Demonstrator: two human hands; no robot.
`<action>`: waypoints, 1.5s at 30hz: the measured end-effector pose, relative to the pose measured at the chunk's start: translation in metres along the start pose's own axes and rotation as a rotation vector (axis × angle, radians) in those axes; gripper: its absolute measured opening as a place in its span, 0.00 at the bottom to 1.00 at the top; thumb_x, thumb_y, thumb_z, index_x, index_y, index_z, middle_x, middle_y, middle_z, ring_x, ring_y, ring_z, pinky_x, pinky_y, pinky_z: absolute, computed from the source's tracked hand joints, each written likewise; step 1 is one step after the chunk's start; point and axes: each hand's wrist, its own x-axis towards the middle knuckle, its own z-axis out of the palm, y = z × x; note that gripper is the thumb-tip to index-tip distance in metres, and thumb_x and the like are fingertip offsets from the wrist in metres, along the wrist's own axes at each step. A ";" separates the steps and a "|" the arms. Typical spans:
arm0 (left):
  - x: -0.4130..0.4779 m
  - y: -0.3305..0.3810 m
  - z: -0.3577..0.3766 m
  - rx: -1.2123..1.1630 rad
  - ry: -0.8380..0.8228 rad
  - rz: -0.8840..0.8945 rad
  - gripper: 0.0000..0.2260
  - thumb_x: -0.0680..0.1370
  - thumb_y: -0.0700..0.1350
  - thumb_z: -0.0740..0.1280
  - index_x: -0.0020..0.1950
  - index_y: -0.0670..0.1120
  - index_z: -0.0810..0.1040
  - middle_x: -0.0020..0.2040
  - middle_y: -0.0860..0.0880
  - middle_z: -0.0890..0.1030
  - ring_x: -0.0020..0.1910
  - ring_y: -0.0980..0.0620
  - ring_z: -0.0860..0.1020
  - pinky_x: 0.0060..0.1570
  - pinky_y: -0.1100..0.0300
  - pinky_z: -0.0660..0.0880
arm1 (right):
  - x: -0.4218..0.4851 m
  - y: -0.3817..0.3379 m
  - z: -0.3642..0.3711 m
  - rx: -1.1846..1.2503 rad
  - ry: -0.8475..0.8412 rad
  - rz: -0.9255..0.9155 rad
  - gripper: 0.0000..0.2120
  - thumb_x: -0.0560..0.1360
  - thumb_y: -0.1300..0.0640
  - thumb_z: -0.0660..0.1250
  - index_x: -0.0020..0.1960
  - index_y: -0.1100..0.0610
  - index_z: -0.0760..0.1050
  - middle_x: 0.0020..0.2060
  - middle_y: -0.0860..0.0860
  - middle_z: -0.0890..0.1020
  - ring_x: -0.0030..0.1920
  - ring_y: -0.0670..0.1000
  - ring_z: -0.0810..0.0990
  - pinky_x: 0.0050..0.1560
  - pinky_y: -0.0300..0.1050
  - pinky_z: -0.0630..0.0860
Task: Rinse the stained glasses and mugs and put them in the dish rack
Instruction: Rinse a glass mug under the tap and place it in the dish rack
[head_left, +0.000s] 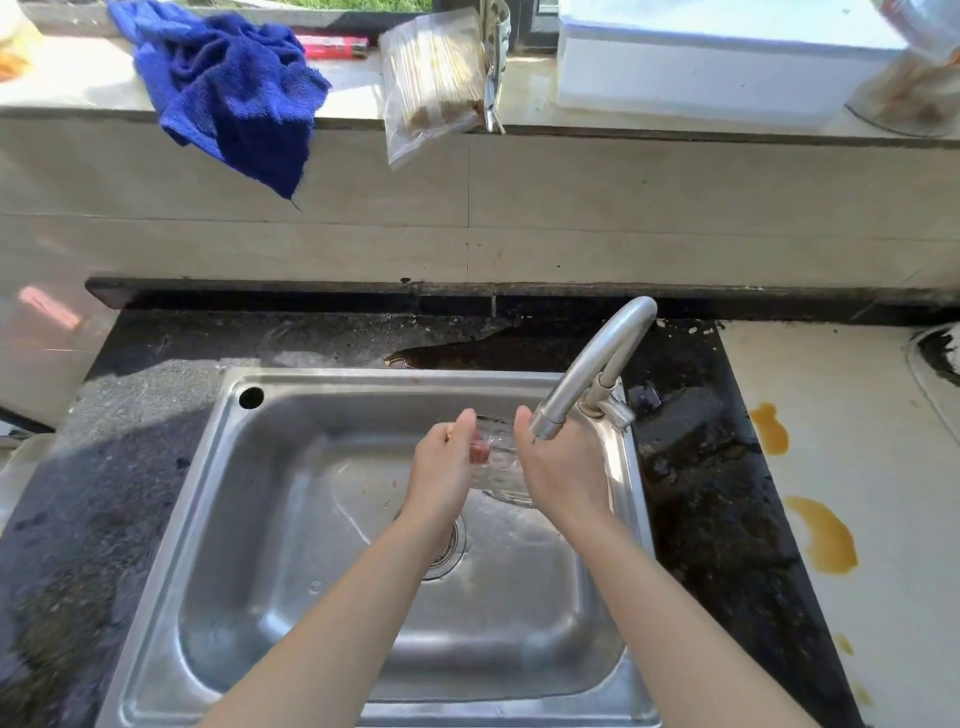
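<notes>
A clear drinking glass (497, 462) is held over the steel sink (218, 519), just below and left of the tap spout (592, 374). My right hand (563, 467) wraps round its right side. My left hand (447, 462) holds its left side, with fingertips showing pink through the glass wall. The glass lies tilted, its rim or base toward me; which one I cannot tell. No running water is plainly visible. No dish rack is in view.
Dark stone counter surrounds the sink, wet at the back. Orange spills (823, 535) mark the white surface at right. On the windowsill lie a blue towel (234, 88), a plastic bag (436, 83) and a white box (717, 57).
</notes>
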 end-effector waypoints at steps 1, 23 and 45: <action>-0.001 0.002 0.001 -0.010 0.014 -0.013 0.16 0.81 0.52 0.59 0.39 0.45 0.74 0.37 0.48 0.79 0.37 0.53 0.75 0.40 0.61 0.68 | -0.003 -0.002 -0.001 -0.062 0.015 -0.063 0.17 0.77 0.45 0.57 0.33 0.53 0.68 0.31 0.49 0.75 0.35 0.53 0.76 0.35 0.48 0.70; 0.028 -0.027 0.012 -0.545 0.221 -0.554 0.13 0.74 0.46 0.70 0.34 0.46 0.69 0.27 0.48 0.66 0.25 0.51 0.64 0.30 0.59 0.66 | -0.003 0.006 -0.004 0.200 -0.084 0.058 0.21 0.80 0.47 0.48 0.40 0.57 0.72 0.33 0.51 0.75 0.35 0.53 0.78 0.36 0.46 0.77; 0.001 0.003 0.028 -0.184 -0.019 -0.138 0.18 0.80 0.55 0.56 0.44 0.47 0.80 0.42 0.49 0.81 0.45 0.50 0.78 0.41 0.58 0.68 | -0.026 0.008 -0.001 0.488 -0.113 0.152 0.23 0.80 0.54 0.58 0.27 0.54 0.60 0.21 0.45 0.60 0.24 0.45 0.56 0.28 0.44 0.53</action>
